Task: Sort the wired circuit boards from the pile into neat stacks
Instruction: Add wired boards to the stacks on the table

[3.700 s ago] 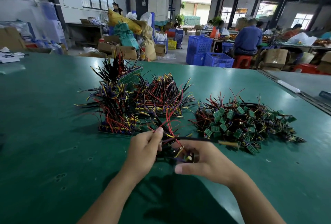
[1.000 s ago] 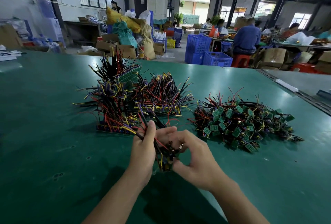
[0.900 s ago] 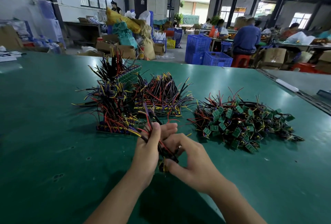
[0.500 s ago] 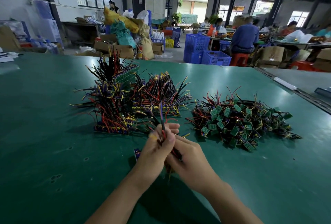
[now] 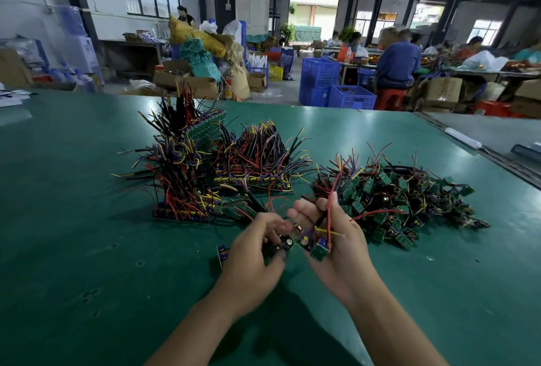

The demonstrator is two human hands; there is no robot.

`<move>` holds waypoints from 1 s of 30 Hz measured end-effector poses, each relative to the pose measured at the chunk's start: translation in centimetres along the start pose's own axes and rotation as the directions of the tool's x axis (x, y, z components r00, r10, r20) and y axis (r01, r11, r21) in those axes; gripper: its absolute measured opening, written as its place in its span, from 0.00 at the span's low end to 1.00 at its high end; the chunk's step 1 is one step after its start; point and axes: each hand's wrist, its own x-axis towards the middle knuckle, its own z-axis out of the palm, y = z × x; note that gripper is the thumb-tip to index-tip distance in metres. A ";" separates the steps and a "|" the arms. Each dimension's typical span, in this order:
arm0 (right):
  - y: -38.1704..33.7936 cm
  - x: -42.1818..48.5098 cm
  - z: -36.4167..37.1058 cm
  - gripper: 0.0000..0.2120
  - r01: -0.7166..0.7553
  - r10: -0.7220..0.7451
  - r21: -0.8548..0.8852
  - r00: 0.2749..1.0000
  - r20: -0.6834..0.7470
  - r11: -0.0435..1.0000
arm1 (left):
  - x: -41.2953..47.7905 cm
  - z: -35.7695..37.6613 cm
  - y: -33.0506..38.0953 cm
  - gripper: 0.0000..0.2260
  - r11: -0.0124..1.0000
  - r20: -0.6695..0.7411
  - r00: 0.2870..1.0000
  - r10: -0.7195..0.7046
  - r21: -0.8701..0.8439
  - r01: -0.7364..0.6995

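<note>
A green work table (image 5: 87,248) spreads under me in a busy workshop. My right hand (image 5: 339,237) grips a few wired circuit boards (image 5: 319,251), their red and yellow wires running up past my fingers. My left hand (image 5: 251,254), just beside it, curls round a single board (image 5: 286,244), blurred. The loose pile (image 5: 409,198) lies just beyond my right hand, and the neat stacks (image 5: 187,190) stand beyond my left.
</note>
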 end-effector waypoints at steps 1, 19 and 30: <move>-0.1 0.0 0.1 0.16 -0.004 0.004 -0.007 1.000 -0.020 1.000 | -0.3 0.1 -0.1 0.22 0.996 0.041 0.998 0.050 0.066 -0.053; 1.5 -0.4 -0.4 0.25 -0.171 0.169 -0.004 0.980 -0.101 0.985 | -0.3 1.3 1.3 0.19 0.942 -0.036 0.957 0.286 0.193 -0.274; 1.7 0.1 -0.1 0.26 -0.132 0.128 -0.037 0.987 -0.093 0.991 | -0.1 1.2 1.5 0.11 0.985 -0.006 1.000 0.009 -0.173 -0.010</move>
